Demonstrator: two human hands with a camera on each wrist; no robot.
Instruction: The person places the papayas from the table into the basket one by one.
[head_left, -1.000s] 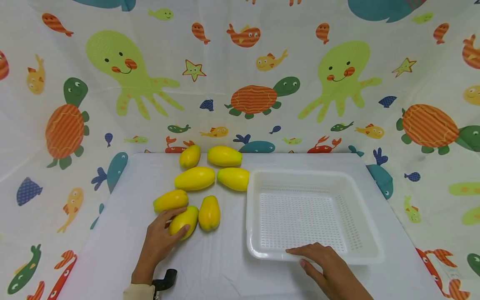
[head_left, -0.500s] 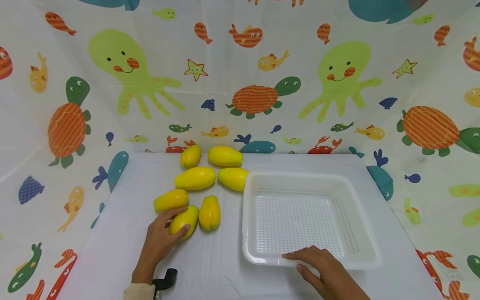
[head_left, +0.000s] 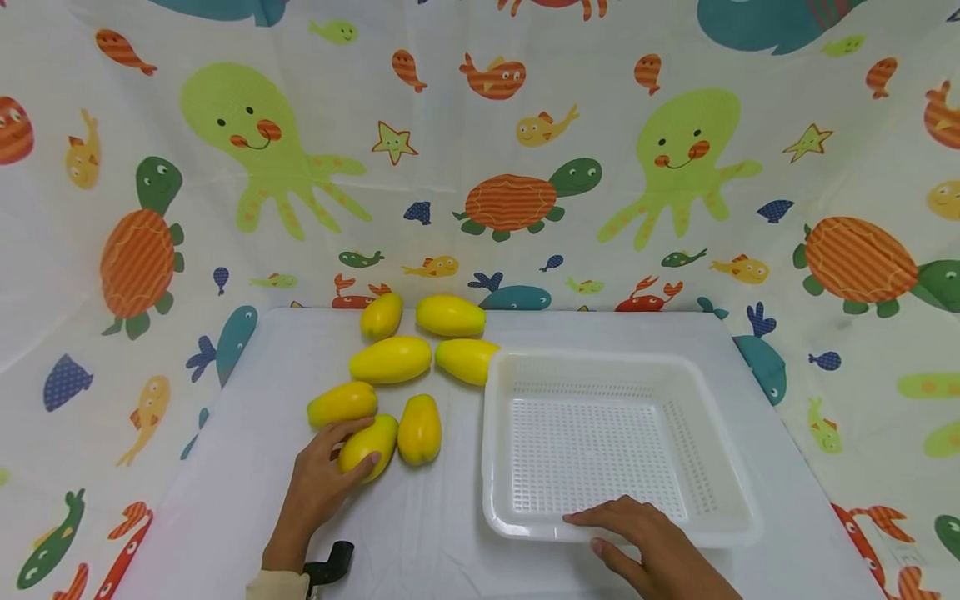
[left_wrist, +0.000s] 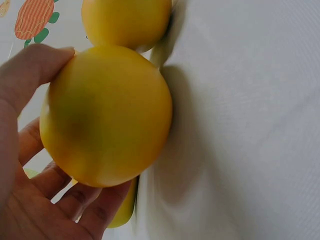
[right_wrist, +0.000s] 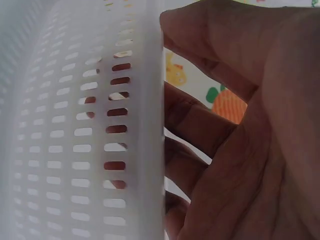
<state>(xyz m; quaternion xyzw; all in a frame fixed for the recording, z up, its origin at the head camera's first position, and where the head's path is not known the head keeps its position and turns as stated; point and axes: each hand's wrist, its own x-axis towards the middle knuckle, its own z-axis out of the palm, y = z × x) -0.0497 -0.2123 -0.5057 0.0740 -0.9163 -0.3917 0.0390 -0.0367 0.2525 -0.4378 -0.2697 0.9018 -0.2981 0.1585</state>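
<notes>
Fingers (left_wrist: 106, 209) of our left hand (head_left: 315, 477) are curled round a yellow fruit (head_left: 369, 450), the thumb on its right side and the rest on the far side. The fruit sits toward the near left of our white worktop (head_left: 450, 542); whether its underside touches the cloth, we cannot tell. Just beyond the knuckles we see a second fruit (head_left: 342, 403), and just to the right of the held one, a third fruit (head_left: 420, 430) pointing away from us. Farther back lie four more: a middle pair (head_left: 391, 360), whose right-hand member reaches the basket's edge, and a back pair (head_left: 451, 316) near the patterned curtain (head_left: 420, 183).

With our right hand (head_left: 651, 546) we hold the near rim of a white basket (head_left: 592, 450), thumb outside; some fingers show through its slotted wall. The basket stands upright on the right half of the worktop. At our left wrist we wear a beige sleeve (head_left: 276, 585) and a black fitting (head_left: 330, 562).
</notes>
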